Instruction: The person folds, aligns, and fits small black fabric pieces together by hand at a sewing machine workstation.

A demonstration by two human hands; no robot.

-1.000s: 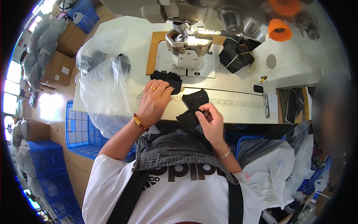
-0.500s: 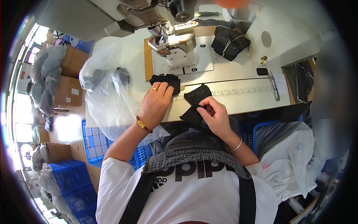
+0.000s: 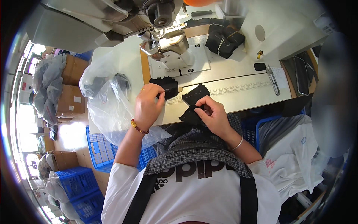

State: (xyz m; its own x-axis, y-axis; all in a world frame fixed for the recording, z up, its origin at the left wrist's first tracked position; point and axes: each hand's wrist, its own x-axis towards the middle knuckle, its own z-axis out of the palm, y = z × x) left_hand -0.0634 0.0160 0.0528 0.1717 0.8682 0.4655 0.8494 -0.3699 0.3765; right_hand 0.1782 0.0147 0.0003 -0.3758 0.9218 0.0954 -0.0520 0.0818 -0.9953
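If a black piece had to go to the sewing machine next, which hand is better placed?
Probably the left hand: it is at the black piece lying closest to the sewing machine. The right hand pinches other black fabric, farther off, near the table's front edge.

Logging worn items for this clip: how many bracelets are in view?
2. A beaded bracelet at the wrist of the left hand, and a silver bangle at the wrist of the right hand. Neither wrist is covered, so none seems hidden there.
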